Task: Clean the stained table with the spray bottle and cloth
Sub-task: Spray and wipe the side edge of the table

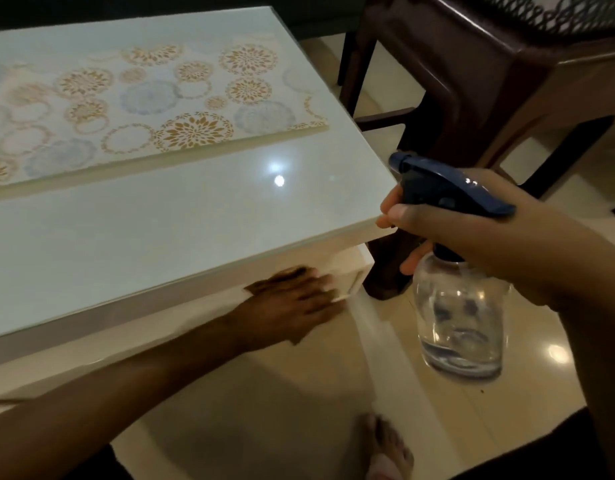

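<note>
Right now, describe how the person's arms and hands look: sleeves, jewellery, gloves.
Both forearms are bare as far as the picture shows, with no sleeve in sight. The left hand is blurred, and no glove shows on it. The right hand is bare too, with short, plain nails. No ring, watch or bracelet can be seen on either.

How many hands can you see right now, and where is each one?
2. The left hand is low against the table's front side, blurred, below the top. The right hand holds the spray bottle off the table's near right corner.
</note>
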